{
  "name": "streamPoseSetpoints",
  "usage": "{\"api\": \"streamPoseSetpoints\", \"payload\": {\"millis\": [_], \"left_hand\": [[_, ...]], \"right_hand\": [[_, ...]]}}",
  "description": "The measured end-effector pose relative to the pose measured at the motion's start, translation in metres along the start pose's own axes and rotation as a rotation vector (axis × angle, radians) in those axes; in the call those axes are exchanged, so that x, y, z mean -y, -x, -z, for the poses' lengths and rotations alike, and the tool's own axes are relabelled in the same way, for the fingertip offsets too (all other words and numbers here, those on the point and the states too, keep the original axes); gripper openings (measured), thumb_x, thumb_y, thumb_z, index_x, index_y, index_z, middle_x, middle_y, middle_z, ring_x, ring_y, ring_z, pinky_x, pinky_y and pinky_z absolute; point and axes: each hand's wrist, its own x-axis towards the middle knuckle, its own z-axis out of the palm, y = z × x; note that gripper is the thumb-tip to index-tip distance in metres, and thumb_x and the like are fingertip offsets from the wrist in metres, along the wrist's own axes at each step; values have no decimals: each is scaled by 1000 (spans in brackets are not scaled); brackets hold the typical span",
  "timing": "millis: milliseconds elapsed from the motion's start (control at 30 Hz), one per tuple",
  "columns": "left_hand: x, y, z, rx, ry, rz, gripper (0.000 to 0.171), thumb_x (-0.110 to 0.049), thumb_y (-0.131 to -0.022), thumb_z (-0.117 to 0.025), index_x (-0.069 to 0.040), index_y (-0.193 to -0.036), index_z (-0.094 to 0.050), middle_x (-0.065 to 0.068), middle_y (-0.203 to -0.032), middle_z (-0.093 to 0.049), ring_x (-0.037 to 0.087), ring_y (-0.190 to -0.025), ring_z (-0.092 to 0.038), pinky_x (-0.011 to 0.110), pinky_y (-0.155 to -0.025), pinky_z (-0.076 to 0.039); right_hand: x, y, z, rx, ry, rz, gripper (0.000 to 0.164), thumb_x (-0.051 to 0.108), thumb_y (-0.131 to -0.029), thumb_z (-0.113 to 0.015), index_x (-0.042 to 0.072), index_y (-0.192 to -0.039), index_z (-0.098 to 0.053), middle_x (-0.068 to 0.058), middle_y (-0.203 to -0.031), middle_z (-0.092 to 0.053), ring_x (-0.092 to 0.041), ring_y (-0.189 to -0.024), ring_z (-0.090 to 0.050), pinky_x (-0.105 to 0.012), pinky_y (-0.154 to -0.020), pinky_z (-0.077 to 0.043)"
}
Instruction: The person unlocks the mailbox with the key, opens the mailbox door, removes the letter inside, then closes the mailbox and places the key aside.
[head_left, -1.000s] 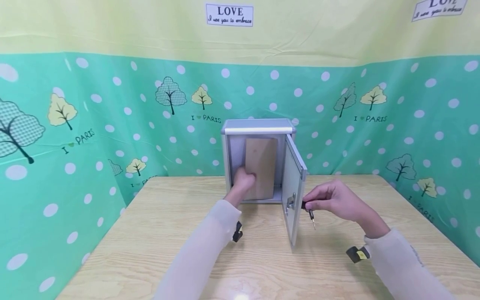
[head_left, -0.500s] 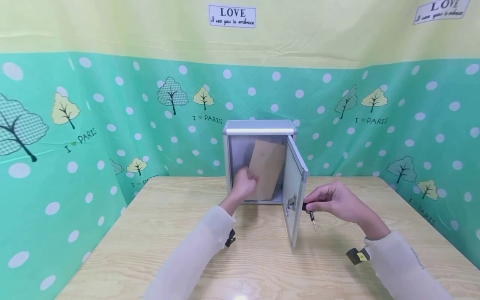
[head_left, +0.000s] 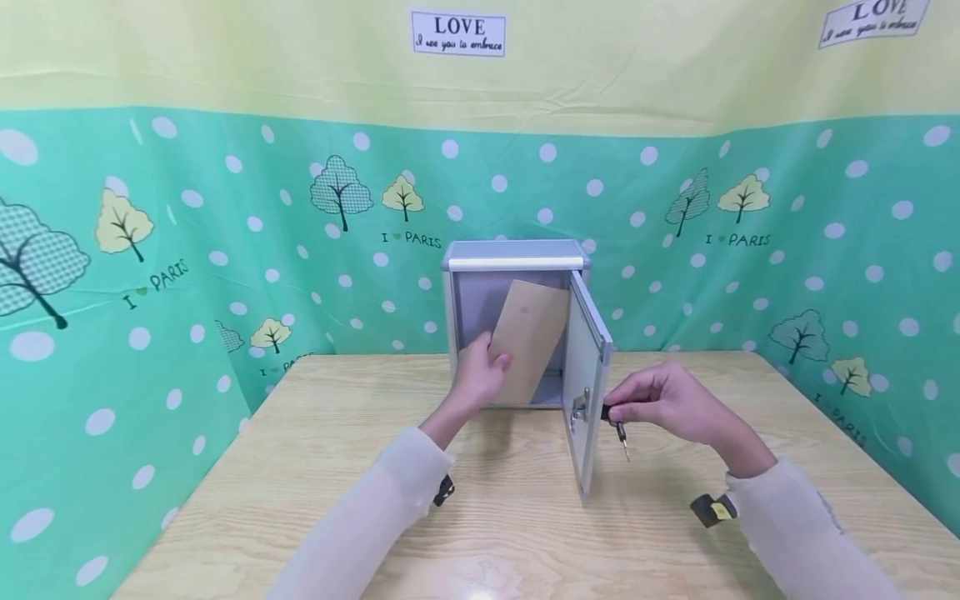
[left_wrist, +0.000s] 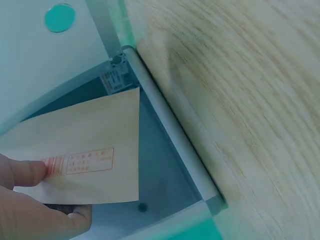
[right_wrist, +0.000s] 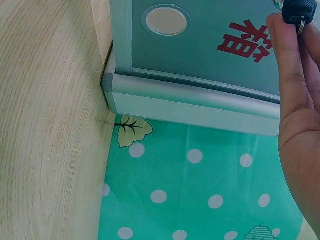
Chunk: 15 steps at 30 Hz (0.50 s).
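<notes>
From where I stand, the person has the left hand (head_left: 476, 375) in at the front of a small grey metal box (head_left: 517, 254), pinching a pale brown envelope (head_left: 528, 333) by its left edge. The envelope is in the box's open front, tilted with its top leaning right towards the door (head_left: 583, 375); I cannot tell whether its lower end touches the box floor. Seen from the left wrist, the thumb lies flat on the paper beside some red print (left_wrist: 90, 161), a barcode and a framed block of text. The door stands swung out on the right side, a metal latch (head_left: 580, 408) on its inner face. Over on the outer face, the right hand (head_left: 671, 404) grips a black key head (head_left: 606, 412) between thumb and fingers, and a second key (head_left: 622, 437) dangles beneath it; how far the gripped key sits in the lock is hidden. The right wrist view shows red characters (right_wrist: 245, 41) and a round window (right_wrist: 166, 20) on the door. The box rests at the back of a wood-grain bench (head_left: 337, 500), just before a green and yellow cloth (head_left: 420, 275) printed with dots and trees. Both forearms wear pale sleeves (head_left: 360, 517).
</notes>
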Motion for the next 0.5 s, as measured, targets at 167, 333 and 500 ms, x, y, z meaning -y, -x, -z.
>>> {"api": "streamPoseSetpoints", "payload": {"millis": [167, 333, 500], "left_hand": [[1, 8, 11, 3, 16, -34, 23, -6, -101, -62, 1, -123, -60, 17, -108, -69, 29, -99, -67, 43, -86, -60], [5, 14, 23, -9, 29, -53, 13, -4, -99, -65, -3, -111, -62, 9, -93, -69, 21, -82, -65, 35, -71, -59], [13, 19, 35, -11, 47, -41, 15, -4, -99, -65, -2, -114, -62, 12, -97, -70, 24, -84, -66, 36, -70, -59]], "right_hand": [[0, 0, -1, 2, -19, -5, 15, -3, -91, -73, -8, -105, -74, -11, -99, -78, -17, -90, -76, -33, -81, -64], [0, 1, -1, 1, -5, 3, 15, -2, -91, -74, -7, -105, -75, -11, -99, -78, -18, -90, -76, -33, -81, -64], [1, 1, -1, -8, 10, -11, 15, -1, -91, -74, -5, -105, -75, -12, -98, -78, -18, -89, -76, -33, -81, -64]]}}
